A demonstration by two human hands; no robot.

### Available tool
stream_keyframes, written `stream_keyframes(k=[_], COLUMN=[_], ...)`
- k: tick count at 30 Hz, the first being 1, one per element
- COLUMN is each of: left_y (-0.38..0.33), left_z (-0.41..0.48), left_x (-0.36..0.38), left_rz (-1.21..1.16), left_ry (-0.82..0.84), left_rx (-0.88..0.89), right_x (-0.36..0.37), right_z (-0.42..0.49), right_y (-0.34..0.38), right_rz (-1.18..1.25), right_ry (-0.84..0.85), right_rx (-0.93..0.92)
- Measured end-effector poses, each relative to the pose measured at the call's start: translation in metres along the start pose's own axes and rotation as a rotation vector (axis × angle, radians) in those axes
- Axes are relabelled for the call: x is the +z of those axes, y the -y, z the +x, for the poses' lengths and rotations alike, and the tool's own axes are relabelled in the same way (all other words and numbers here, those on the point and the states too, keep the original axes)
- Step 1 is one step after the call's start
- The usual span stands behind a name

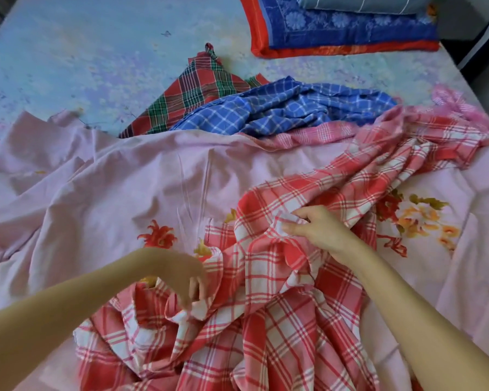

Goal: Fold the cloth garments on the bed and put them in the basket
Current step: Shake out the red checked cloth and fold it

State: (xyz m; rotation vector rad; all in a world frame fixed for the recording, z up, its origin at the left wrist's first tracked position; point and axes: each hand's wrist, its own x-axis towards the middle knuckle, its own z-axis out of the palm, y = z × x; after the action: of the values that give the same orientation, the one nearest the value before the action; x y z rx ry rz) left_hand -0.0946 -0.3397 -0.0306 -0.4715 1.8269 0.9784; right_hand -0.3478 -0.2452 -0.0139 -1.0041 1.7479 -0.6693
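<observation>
A red-and-white checked cloth lies crumpled across the near part of the bed, stretching up to the right. My left hand pinches a fold of it near the lower middle. My right hand pinches a white edge of the same cloth a little farther away. Under it spreads a pale pink sheet with flower prints. Behind lie a blue checked cloth, a red-and-green plaid cloth and a pink checked cloth. No basket is in view.
The bed has a light blue floral cover. At the far right a stack of folded bedding in red, blue and grey sits near the bed's corner. The bed's right edge runs down past it.
</observation>
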Motion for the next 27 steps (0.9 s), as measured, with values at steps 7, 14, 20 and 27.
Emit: stream_keyframes(k=[7, 14, 20, 27], left_y=[0.029, 0.01, -0.008, -0.063], left_z=[0.06, 0.097, 0.04, -0.087], left_x=[-0.039, -0.031, -0.037, -0.052], left_rz=[-0.699, -0.972, -1.619, -1.172], left_ry=[-0.699, -1.027, -0.564, -1.025], left_rx=[-0.414, -0.51, 0.011, 0.382], right_x=[0.021, 0.024, 0.024, 0.036], right_z=[-0.003, -0.022, -0.059, -0.137], right_y=[-0.007, 0.0, 0.019, 0.076], right_rz=[-0.032, -0.098, -0.093, -0.243], right_ry=[0.043, 0.011, -0.039, -0.015], right_rx=[-0.042, -0.09, -0.176, -0.258])
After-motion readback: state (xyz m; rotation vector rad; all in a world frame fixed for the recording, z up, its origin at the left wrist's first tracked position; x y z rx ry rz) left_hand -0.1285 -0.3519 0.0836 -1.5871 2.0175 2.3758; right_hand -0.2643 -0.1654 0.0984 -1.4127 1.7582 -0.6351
